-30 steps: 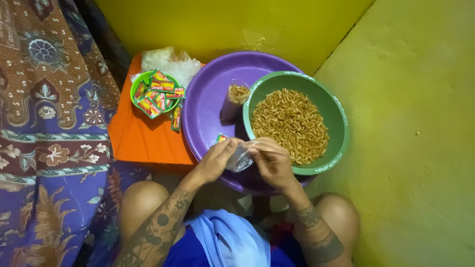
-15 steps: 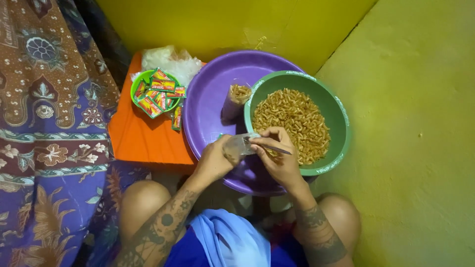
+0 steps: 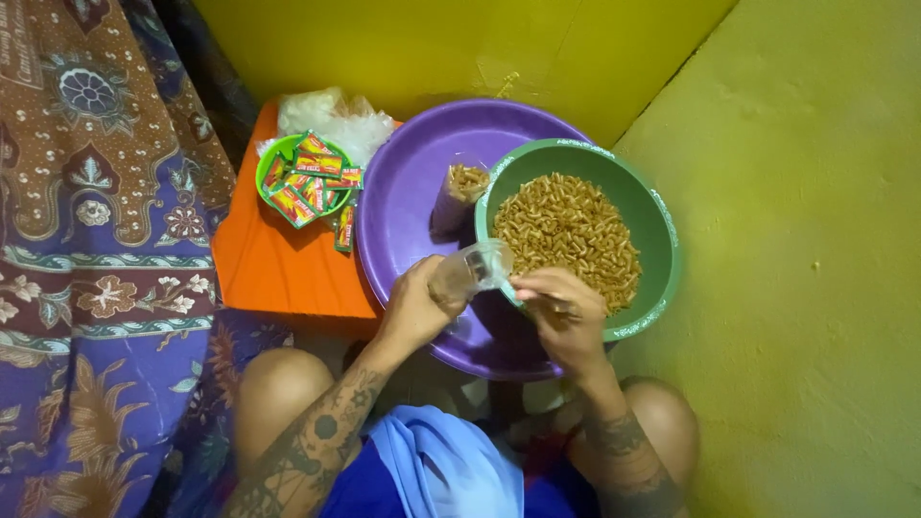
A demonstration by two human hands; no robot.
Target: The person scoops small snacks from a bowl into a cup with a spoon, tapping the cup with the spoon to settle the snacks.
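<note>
Left hand (image 3: 414, 309) grips the clear bag (image 3: 472, 270), mouth open, at the green bowl's (image 3: 662, 240) 8 o'clock rim. Right hand (image 3: 566, 312) fingers pinch a thin utensil. Risk: tilted bag spills snacks (image 3: 566, 235) onto the purple tray (image 3: 403, 201).

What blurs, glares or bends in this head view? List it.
Head view: left hand fairly sharp, its clear plastic bag catching pale glare; right hand slightly motion-blurred over the green bowl; wide-angle lens curves the yellow wall; light is soft and even, with weak shadows.

We see a yellow-green painted floor (image 3: 806, 288) carrying 1 flat orange plastic lid (image 3: 278, 273) and 1 wide round purple plastic basin (image 3: 413, 206).
</note>
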